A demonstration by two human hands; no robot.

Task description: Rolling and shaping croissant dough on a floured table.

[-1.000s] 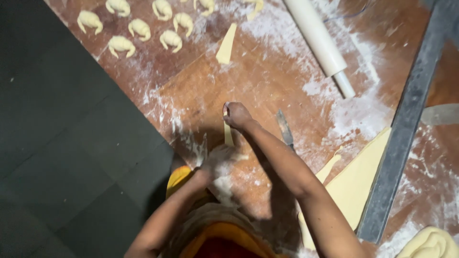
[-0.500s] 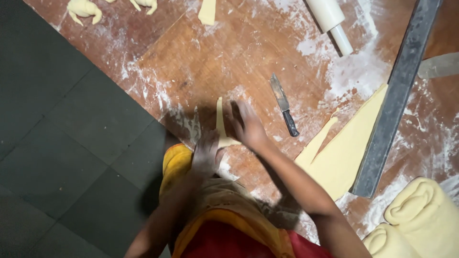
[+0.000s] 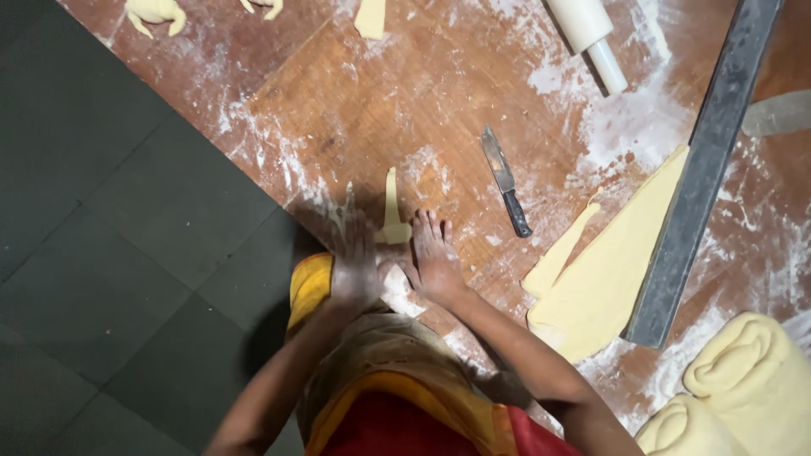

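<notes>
Where both hands rest, dough strip (image 3: 392,211) between.

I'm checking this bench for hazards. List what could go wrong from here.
The knife lies bare on the floured table just beyond the right hand; a wide rolling stroke might brush its blade. The dough strip sits near the table's edge by the left hand, so it could perhaps slide off. The cut dough sheet lies uncovered and may dry out.
</notes>
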